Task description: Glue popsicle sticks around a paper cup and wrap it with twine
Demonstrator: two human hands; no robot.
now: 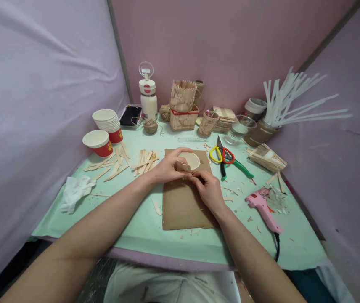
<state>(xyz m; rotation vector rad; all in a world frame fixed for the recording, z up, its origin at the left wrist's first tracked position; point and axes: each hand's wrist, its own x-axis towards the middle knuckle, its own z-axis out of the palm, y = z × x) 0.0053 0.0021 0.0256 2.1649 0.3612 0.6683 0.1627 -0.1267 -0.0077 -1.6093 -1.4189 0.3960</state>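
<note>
A paper cup point(191, 159) with a pale rim stands tilted above a brown cardboard sheet point(183, 206). My left hand point(174, 165) is wrapped round its left side, thumb at the near side. Along the cup's near wall show short brown wooden pieces point(182, 166). My right hand point(207, 188) meets the left thumb at the cup's lower near side, its fingers pinched together; whatever lies between those fingertips is hidden. Loose craft sticks point(145, 162) lie left of the cardboard. To its right are scissors point(221, 154) with yellow and red handles, beside green-handled pruners point(242, 168).
A pink glue gun point(264, 210) lies at right among scraps, its cord over the front edge. Red paper cups point(99, 145) and a crumpled tissue point(76, 191) are at left. Behind stand a bottle point(149, 103), stick-covered containers point(183, 118), a water bowl point(238, 132) and white glue sticks point(274, 105).
</note>
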